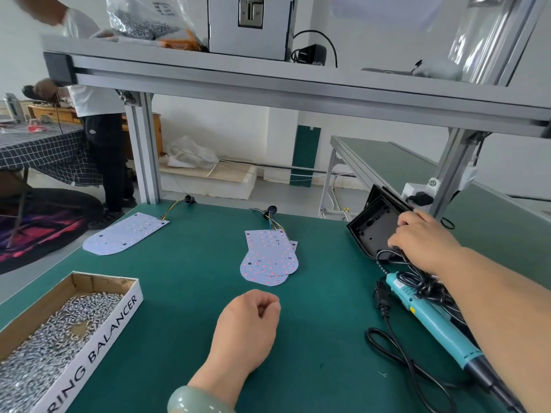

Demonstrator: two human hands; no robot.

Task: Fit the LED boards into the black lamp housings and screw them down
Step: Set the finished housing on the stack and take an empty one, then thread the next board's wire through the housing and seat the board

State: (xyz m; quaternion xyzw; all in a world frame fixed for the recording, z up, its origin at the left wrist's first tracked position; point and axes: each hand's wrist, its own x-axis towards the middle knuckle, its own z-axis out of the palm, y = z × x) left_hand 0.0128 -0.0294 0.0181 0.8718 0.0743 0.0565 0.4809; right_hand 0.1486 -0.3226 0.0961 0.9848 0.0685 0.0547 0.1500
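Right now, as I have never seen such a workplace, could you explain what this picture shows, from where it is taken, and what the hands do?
No machine here: a person works with two bare hands. The one picture comes from a camera worn on the head, looking down at a green table mat. On it lie a white rounded LED board with coloured wires at the left, a small pile of such boards in the middle, a cardboard box of small silver screws, and a teal electric screwdriver with a black cable. The right hand grips a black plastic lamp housing. The left hand is over the mat, fingers curled, nothing visible in it.
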